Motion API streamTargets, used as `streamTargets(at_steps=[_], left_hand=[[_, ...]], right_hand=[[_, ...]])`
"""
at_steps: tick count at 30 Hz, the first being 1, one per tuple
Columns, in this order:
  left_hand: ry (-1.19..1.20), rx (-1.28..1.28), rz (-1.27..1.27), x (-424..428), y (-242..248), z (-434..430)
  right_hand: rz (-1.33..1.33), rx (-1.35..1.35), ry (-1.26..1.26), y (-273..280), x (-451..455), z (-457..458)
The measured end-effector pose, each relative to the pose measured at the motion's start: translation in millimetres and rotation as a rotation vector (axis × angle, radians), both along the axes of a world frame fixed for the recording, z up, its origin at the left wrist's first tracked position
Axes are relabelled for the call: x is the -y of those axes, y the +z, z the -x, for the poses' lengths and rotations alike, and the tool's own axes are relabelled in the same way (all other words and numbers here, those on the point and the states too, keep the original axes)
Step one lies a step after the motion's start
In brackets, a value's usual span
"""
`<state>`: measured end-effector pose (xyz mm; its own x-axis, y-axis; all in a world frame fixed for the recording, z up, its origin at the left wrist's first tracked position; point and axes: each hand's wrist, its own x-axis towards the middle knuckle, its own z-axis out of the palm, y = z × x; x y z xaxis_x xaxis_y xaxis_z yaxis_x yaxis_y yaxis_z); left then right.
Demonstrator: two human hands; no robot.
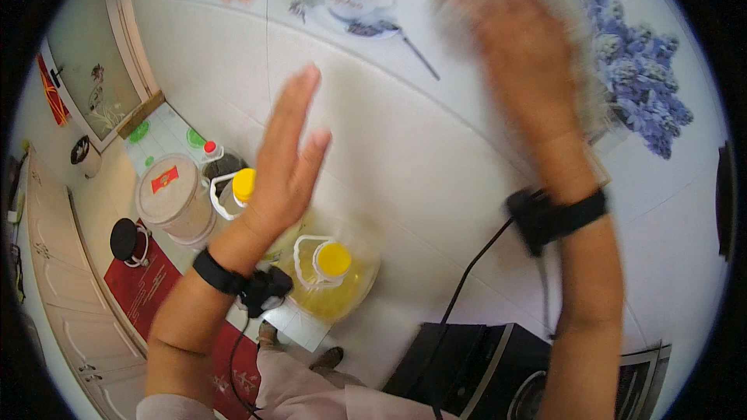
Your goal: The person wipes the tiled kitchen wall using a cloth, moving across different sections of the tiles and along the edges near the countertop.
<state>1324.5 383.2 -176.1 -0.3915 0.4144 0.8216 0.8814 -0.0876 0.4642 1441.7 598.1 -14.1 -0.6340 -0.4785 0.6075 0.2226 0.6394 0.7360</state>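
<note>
My right hand (513, 41), blurred, is raised against the tiled wall (397, 157). It presses what looks like a pale cloth, whose blurred edges show around the fingers. Printed on the tiles are a teacup (353, 0) to its left and blue flowers (639, 64) to its right. My left hand (286, 157) is held up before the wall with fingers extended and the thumb apart, nothing in it. Below it is a large plastic oil jug (332, 286) with a yellow cap. Black straps with small devices are on both wrists, with cables hanging down.
A lidded plastic bucket (175, 198), a jug with a red cap (211, 149) and a black-lidded container (124, 239) stand at left. A black appliance (467, 361) is below. Cabinets (76, 280), a red mat (157, 280) and a glass-paned door (96, 52) lie farther left.
</note>
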Motion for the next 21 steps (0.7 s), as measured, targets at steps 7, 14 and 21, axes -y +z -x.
streamTargets(at_steps=[7, 14, 21], left_hand=[[-0.268, 0.458, 0.236, 35.0, -74.3, -68.6], [-0.455, 1.020, 0.086, 38.0, -91.9, -73.6], [-0.777, 1.505, -0.046, -9.0, -115.9, -91.2]], right_hand=[[0.693, 0.862, 0.062, -226.0, -14.4, -28.4], [2.116, 0.447, -0.091, -175.8, 31.9, -64.2], [3.113, 0.262, 1.534, -183.7, 98.1, -94.6]])
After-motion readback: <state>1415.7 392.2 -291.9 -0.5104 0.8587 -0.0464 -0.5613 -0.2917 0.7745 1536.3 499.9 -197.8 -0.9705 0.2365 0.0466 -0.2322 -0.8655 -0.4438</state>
